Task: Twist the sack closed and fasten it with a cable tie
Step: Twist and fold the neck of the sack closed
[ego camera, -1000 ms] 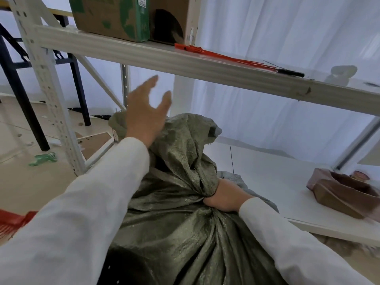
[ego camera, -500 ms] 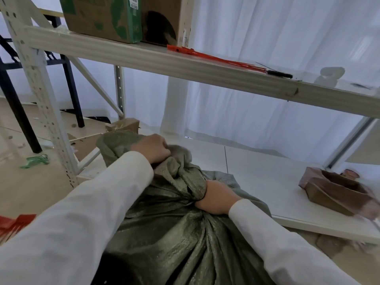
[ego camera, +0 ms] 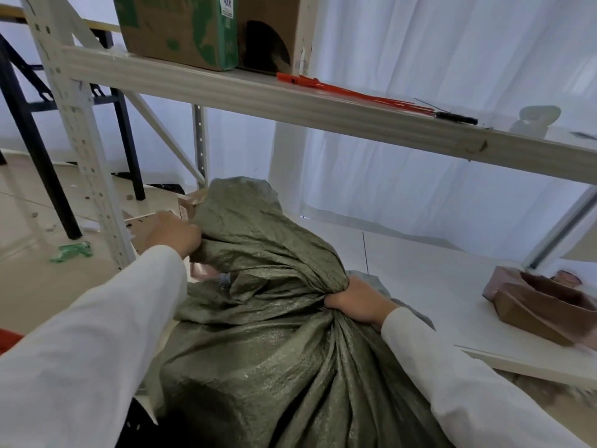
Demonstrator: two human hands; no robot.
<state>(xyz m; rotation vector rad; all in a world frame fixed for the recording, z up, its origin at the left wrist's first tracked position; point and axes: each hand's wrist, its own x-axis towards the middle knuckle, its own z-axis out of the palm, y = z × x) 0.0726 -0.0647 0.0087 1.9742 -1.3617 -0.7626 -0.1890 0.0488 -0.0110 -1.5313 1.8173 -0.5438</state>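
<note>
An olive-green woven sack (ego camera: 268, 360) fills the lower middle, with its loose top standing up in a crumpled flap. My right hand (ego camera: 357, 297) is clenched around the gathered neck of the sack, where the folds bunch together. My left hand (ego camera: 172, 232) grips the left edge of the loose top fabric, fingers closed on it. Several red cable ties (ego camera: 349, 91) lie on the upper shelf board, above and behind the sack, apart from both hands.
A metal rack: a perforated upright (ego camera: 77, 130) at left, an upper shelf beam (ego camera: 290, 106) overhead, a white lower shelf (ego camera: 429, 286) at right. A cardboard box (ego camera: 181, 27) and a black-handled tool (ego camera: 455, 118) sit on top. Brown cardboard pieces (ego camera: 542, 305) lie at right.
My left hand, open in the air a second ago, came down, closed on the sack's top and pulled it left. My right hand kept its grip on the neck.
</note>
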